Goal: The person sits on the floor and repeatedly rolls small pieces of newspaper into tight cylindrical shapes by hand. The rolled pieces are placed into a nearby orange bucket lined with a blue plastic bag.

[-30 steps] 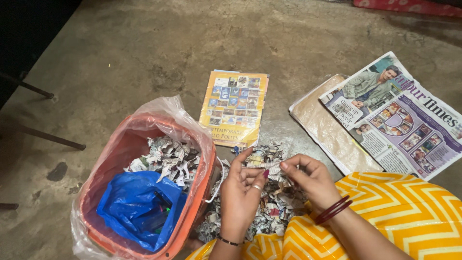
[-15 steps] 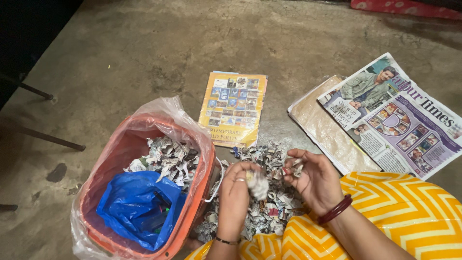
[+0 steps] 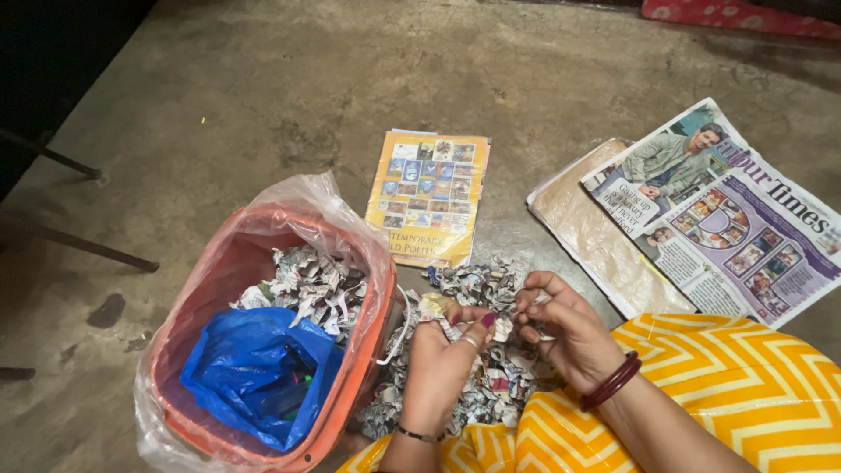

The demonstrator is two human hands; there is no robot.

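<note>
Hiding much of the paper scraps (image 3: 477,394) under the left hand (image 3: 438,368) and right hand (image 3: 565,337). Running off the right edge: the newspaper (image 3: 745,236). Covering the bucket (image 3: 219,271) floor: a blue bag (image 3: 250,372), contents too dark to tell.

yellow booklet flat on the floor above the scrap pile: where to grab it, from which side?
Probably the far short edge of the yellow booklet, coming from the open floor beyond it. It lies flat, so a finger must slide under an edge. Its near edge is next to the paper scraps, where the left hand and right hand are at work; the orange bin crowds the near left corner.
</note>
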